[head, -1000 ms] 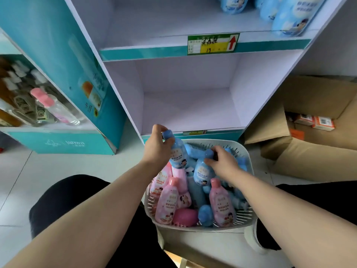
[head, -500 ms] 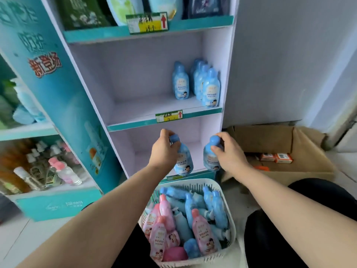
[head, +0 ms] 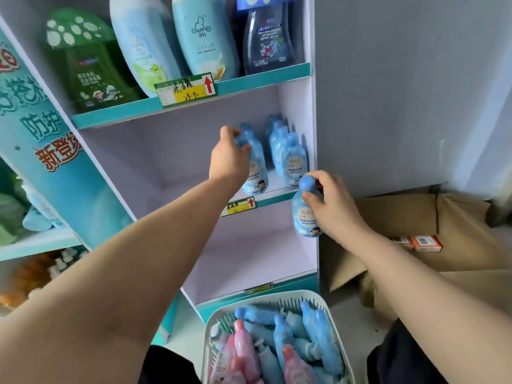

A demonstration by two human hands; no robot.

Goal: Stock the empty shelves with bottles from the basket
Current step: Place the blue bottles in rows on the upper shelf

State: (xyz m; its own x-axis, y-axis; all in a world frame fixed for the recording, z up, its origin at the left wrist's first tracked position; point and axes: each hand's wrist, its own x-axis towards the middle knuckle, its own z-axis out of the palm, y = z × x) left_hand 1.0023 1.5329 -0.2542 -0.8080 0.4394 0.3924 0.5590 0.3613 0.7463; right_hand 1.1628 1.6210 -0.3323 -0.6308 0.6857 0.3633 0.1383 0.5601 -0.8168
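My left hand (head: 228, 159) grips a blue bottle (head: 256, 173) by its neck and holds it upright over the middle shelf (head: 177, 200), just left of several blue bottles (head: 289, 153) standing at the shelf's right end. My right hand (head: 331, 206) holds a second blue bottle (head: 303, 214) upright in front of the shelf's right edge, slightly below shelf level. A white basket (head: 277, 297) at the bottom centre holds several blue and pink bottles lying on their sides. The lowest shelf (head: 249, 261) is bare.
The top shelf carries large green, pale blue and dark blue bottles (head: 194, 37). A teal display stand (head: 41, 134) with other goods is at the left. An open cardboard box (head: 443, 245) with small orange packs lies on the floor to the right, beside a grey wall.
Both hands lifted a blue bottle each out of the basket and rose. The left one has reached the middle shelf; the right one trails lower at the shelf's right edge.
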